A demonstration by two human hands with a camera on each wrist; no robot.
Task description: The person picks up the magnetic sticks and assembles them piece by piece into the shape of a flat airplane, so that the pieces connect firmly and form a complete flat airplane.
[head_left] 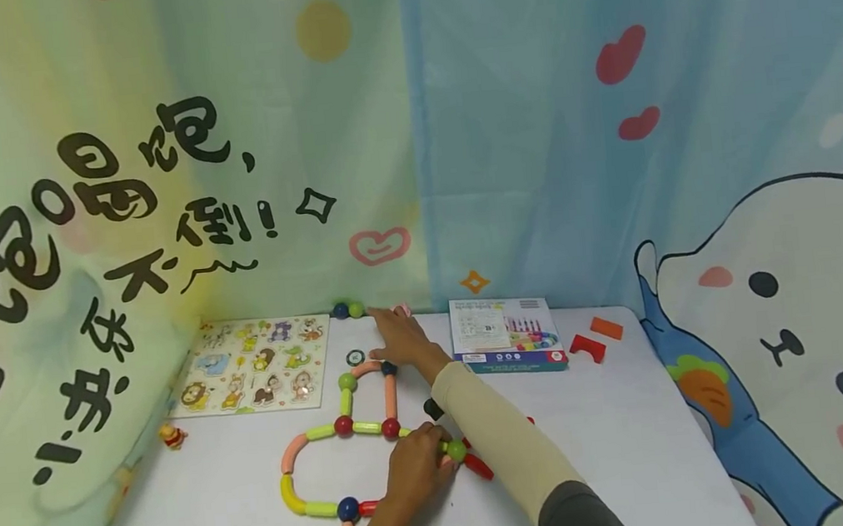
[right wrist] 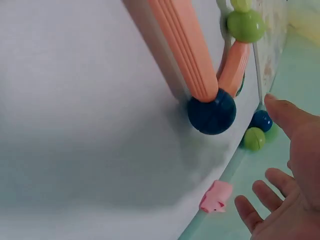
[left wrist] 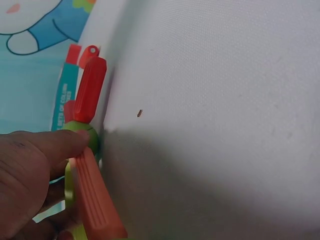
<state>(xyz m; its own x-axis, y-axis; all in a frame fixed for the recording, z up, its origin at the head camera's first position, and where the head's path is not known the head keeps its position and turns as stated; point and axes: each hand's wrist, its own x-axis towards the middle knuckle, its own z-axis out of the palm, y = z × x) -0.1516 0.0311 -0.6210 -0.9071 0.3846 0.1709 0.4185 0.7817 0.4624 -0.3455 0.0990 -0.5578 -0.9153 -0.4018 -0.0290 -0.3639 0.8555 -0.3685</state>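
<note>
My left hand (head_left: 415, 468) grips a green ball (left wrist: 82, 131) at the right end of a stick-and-ball figure. The thumb presses on the ball, a red stick (left wrist: 91, 90) points away from it, and an orange stick (left wrist: 97, 200) runs under the hand. My right hand (head_left: 404, 337) reaches over the back of the figure with fingers spread and nothing held. Beyond its thumb sit a loose blue ball (right wrist: 261, 120) and a loose green ball (right wrist: 255, 139). A small pink pig figure (right wrist: 216, 196) lies near its fingertips. Nearer the camera is the figure's dark blue corner ball (right wrist: 212, 112).
An animal picture board (head_left: 250, 366) lies at the back left, with a small bear figure (head_left: 172, 436) in front. At the back right are a toy box (head_left: 506, 335), a red arch block (head_left: 588, 349) and an orange block (head_left: 606, 328). A curtain (head_left: 518, 163) hangs behind the table.
</note>
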